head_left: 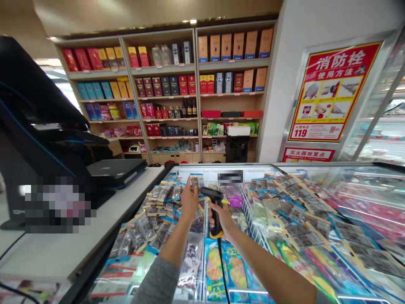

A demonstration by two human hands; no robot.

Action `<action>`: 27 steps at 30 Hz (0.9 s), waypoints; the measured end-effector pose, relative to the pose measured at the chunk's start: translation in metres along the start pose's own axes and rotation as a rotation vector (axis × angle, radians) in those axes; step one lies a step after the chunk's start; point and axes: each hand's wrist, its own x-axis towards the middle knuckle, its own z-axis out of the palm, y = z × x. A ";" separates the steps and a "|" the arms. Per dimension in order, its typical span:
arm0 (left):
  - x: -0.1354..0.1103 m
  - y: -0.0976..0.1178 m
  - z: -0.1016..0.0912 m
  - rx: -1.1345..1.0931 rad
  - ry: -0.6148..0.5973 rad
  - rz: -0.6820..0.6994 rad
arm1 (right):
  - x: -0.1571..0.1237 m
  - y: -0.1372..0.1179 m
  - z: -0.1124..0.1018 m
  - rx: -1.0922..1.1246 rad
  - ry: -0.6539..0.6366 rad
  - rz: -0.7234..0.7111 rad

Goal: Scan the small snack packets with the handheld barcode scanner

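My right hand [222, 217] is wrapped round the handle of a black and yellow barcode scanner [211, 194], whose head points left. A black cable [222, 266] hangs from the foot of its grip. Just left of the scanner, my left hand [189, 200] is raised with a small clear packet with a blue top edge [196, 180] at its fingers. The fingers partly cover this packet. Beneath both hands are many similar small packets [158, 211] of dark contents, lying on a glass-topped chest with wire baskets.
White wire dividers [249, 211] separate the goods. Blue snack bags [226, 270] lie near the front. To the left, a counter [126, 211] carries a black screen terminal [38, 118]. Shelves of boxes [171, 86] stand behind, with a fire-hydrant poster [335, 90] at right.
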 end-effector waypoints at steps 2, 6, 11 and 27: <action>0.017 -0.005 -0.025 0.162 0.005 0.073 | 0.013 0.006 0.021 0.038 -0.015 0.022; 0.031 -0.017 -0.061 0.583 -0.099 0.206 | 0.034 0.022 0.052 0.010 0.025 0.080; 0.025 -0.016 -0.067 0.776 -0.239 0.229 | 0.036 0.022 0.056 -0.003 0.027 0.107; 0.002 0.100 0.139 0.034 -0.492 0.338 | 0.016 -0.113 -0.171 0.137 0.387 -0.347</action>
